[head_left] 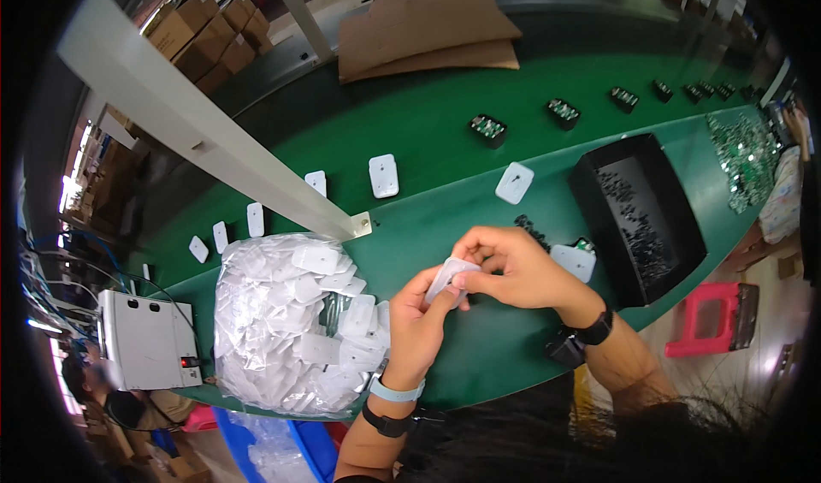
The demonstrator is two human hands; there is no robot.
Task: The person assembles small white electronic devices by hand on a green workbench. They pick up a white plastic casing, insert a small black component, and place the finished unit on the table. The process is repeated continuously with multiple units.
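Between both hands, over the green worktable [479,355], is a small white plastic cover [444,284]. My left hand [417,316] grips it from the left, thumb on top. The fingers of my right hand [517,269] pinch its right side; my fingertips hide part of it. Left of my left hand lies a clear plastic bag [256,346] full of similar white covers. Just beyond my right hand are loose small black parts [532,230]. Beside that wrist lies another white cover [573,263], a bit of green circuit board showing at its edge.
A black tray [590,201] of small black parts stands at right, near a pile of green circuit boards [742,158]. Black housings with boards [488,130] and white units [384,176] line the far belt. A metal post [214,132] rises at left, by a white machine [147,337].
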